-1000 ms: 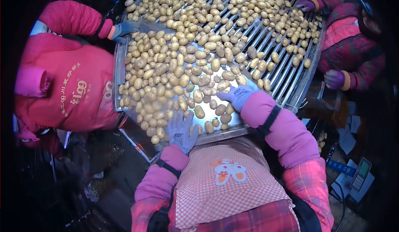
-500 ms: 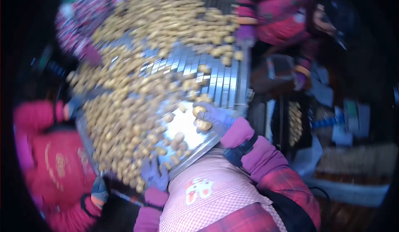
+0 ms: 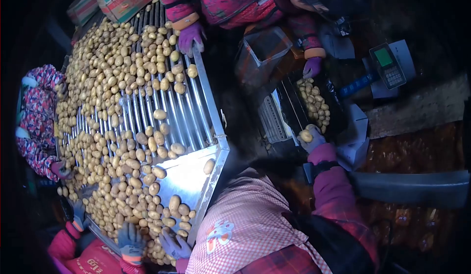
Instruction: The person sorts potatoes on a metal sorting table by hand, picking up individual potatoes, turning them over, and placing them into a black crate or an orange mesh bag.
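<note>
Many potatoes point(image 3: 132, 166) cover a metal sorting table point(image 3: 184, 176) with a roller section point(image 3: 171, 109). At its near edge my left hand point(image 3: 175, 246), in a purple glove, lies with fingers spread against the potatoes. On the right, my right hand point(image 3: 313, 140), also gloved, holds a potato point(image 3: 306, 136) at the near end of a black-lined box. More potatoes point(image 3: 314, 102) fill part of that box. The underside of my right hand's grip is hidden.
Opposite, a co-worker's gloved hands point(image 3: 191, 38) rest on the table corner and at the box. Other workers' hands point(image 3: 131, 239) are at the left. A scale display point(image 3: 387, 65), a plastic basket point(image 3: 274, 117), cartons point(image 3: 126, 1) and a grey rail point(image 3: 412, 188) stand around.
The view has turned to the right. My right hand has moved from the metal table over to the box, carrying a potato. My left hand stays at the table's edge.
</note>
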Tool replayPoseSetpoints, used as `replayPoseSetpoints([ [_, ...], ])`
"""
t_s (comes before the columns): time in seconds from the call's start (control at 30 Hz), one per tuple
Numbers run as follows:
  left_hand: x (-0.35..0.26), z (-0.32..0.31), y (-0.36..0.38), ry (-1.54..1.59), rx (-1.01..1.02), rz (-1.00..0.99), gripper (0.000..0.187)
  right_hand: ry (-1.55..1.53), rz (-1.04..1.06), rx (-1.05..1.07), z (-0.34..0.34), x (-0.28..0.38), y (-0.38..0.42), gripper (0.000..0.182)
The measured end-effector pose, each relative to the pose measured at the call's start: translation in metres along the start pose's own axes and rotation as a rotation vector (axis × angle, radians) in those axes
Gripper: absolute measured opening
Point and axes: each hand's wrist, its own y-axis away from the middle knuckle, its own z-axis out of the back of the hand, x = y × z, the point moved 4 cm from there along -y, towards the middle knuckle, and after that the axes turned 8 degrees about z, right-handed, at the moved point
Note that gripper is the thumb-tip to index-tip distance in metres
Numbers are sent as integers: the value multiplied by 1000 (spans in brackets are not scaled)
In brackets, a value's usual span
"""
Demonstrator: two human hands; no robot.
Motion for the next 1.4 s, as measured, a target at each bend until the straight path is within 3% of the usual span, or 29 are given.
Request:
replayPoseSetpoints([
  [0.03, 1, 1, -1, -7, 5, -9, 59, 78, -78, 39, -2, -15, 8, 59],
  [0.07, 2, 1, -1, -15, 17, 2, 59, 14, -322, 157, 7, -22, 11, 54],
  [0.17, 6, -1, -3, -37, 41, 33, 60, 238, -253, 149, 35, -22, 0, 62],
  [0.23, 5, -2, -5, -53, 55, 45, 60, 207, -212, 71, 36, -61, 2, 44],
  [0.27, 4, -2, -5, -60, 64, 47, 61, 206, -219, 75, 29, -89, 4, 44],
  [0.33, -1, -1, -4, -62, 72, 55, 61, -1238, -1265, -376, -7, -155, 29, 25],
  [0.37, -5, 0, -4, -63, 76, 52, 61, -1054, -1188, -294, -1, -127, 16, 20],
  [0.4, -11, 4, -4, -37, 56, 41, 62, -1051, -1190, -295, -17, -141, 22, 20],
  [0.47, -12, 22, -15, -10, 34, 32, 64, -2039, -502, 272, -75, -154, 27, 22],
  [0.53, 5, 54, -72, 18, 222, -226, 49, -1730, -679, 190, -73, -88, 12, 20],
  [0.6, 16, 69, -122, 51, 395, -502, 37, -973, -893, 116, -62, 10, -19, 20],
  [0.67, 3, 57, -138, -118, 312, -831, 26, -895, -324, 173, -115, 20, -25, 17],
  [0.7, 19, 39, -152, 534, 620, -130, 17, -691, -354, 135, -90, 80, -42, 20],
  [0.73, 15, 21, -114, 626, 438, 44, 19, -546, -94, -24, -70, 130, -57, 22],
  [0.77, 4, 11, -71, 487, 247, 33, 23, -664, -112, -37, -57, 172, -65, 26],
  [0.8, -2, 3, -37, 269, 98, -40, 26, -511, 46, -103, -53, 202, -73, 29],
  [0.87, -1, -10, -14, 88, -30, -84, 34, -479, 259, -158, -49, 254, -86, 29],
  [0.9, 5, -12, -14, 37, -72, -90, 38, -298, 386, -106, -38, 282, -90, 31],
  [0.93, 10, -13, -16, 6, -106, -101, 42, -249, 312, -13, -42, 302, -91, 34],
  [0.97, 14, -9, -21, -17, -148, -117, 46, -126, 409, 23, -49, 318, -87, 38],
  [1.03, 14, -3, -38, -46, -208, -169, 54, -196, 455, -14, -75, 335, -87, 36],
  [1.13, -54, 49, -70, 49, -180, -276, 53, -123, 474, 60, -111, 340, -76, 29],
  [1.23, -53, 49, -124, -50, -262, -375, 55, -19, 465, 162, -122, 341, -78, 23],
  [1.27, -50, 47, -142, -60, -238, -325, 53, -5, 452, 212, -123, 341, -79, 20],
  [1.4, -48, 43, -231, -117, -367, -366, 56, -21, 378, 172, -122, 347, -91, 17],
])
